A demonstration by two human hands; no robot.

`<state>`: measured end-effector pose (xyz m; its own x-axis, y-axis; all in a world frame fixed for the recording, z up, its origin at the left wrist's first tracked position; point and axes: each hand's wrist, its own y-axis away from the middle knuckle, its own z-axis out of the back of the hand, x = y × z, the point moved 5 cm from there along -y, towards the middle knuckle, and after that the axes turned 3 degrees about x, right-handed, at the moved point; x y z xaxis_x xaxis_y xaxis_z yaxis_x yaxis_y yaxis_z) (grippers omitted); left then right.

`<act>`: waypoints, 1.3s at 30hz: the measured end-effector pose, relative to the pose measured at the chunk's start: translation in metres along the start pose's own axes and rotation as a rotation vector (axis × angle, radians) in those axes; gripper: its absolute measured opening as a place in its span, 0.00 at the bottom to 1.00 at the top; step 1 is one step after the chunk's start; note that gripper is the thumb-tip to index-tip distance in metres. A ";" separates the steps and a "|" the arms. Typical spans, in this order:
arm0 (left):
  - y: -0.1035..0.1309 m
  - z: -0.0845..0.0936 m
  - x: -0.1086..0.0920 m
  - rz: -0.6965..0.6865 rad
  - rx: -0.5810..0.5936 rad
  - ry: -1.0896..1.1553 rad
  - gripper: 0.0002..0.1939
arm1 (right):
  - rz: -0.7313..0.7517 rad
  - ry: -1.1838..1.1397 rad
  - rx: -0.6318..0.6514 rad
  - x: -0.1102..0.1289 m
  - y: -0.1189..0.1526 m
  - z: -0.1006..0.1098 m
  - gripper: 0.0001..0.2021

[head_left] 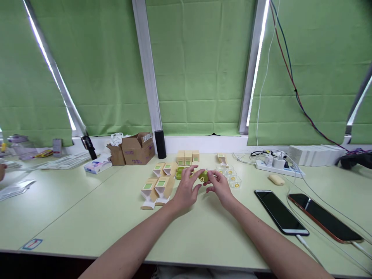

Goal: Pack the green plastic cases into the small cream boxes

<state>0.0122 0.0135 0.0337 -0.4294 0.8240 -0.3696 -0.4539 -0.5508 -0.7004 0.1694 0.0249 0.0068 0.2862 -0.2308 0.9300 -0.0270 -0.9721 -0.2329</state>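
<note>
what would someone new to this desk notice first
Probably the big green blinds, covering most of the wall behind the table. Next, the left hand and right hand, brought together at a small green object near the middle. Then two dark-screened phones lying at the right.

Green item (203, 176) partly hidden btwn L hand (186, 189) & R hand (221, 188) – co-worker's hand (2, 171) cut off, L edge – carton label (147, 137) too small to read
</note>
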 end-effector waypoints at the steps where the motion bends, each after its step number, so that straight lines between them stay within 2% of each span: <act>1: 0.000 -0.001 -0.001 -0.008 0.017 -0.012 0.29 | -0.008 -0.011 0.017 -0.001 0.000 -0.001 0.29; 8: 0.001 -0.003 0.000 -0.009 0.036 -0.006 0.29 | -0.050 -0.021 0.082 -0.002 0.004 -0.005 0.28; 15: 0.001 -0.006 0.010 0.025 0.003 0.015 0.30 | -0.052 -0.013 0.063 -0.001 0.007 -0.003 0.26; 22: 0.000 -0.004 0.018 0.168 -0.048 0.132 0.23 | -0.064 0.022 0.046 -0.002 0.005 0.000 0.28; 26: -0.001 -0.005 0.022 0.290 -0.074 0.262 0.20 | -0.044 0.143 0.079 0.000 0.002 0.002 0.28; 29: -0.004 -0.008 0.030 0.405 -0.079 0.414 0.21 | 0.054 0.468 0.052 0.010 0.003 0.004 0.24; 31: -0.006 -0.011 0.036 0.459 -0.064 0.531 0.24 | 0.171 0.867 0.004 0.024 0.007 0.004 0.18; 33: -0.008 -0.013 0.042 0.490 -0.045 0.622 0.28 | 0.227 1.295 -0.044 0.036 0.011 0.003 0.13; 36: -0.009 -0.014 0.051 0.533 -0.050 0.684 0.32 | 0.131 1.663 -0.039 0.045 0.011 0.008 0.13; 39: -0.007 -0.016 0.056 0.576 -0.080 0.747 0.32 | 0.026 1.802 -0.042 0.051 0.008 0.020 0.13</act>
<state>0.0033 0.0658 0.0082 0.0534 0.3156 -0.9474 -0.2609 -0.9114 -0.3183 0.2034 0.0064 0.0467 -0.9974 0.0270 0.0671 -0.0442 -0.9616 -0.2710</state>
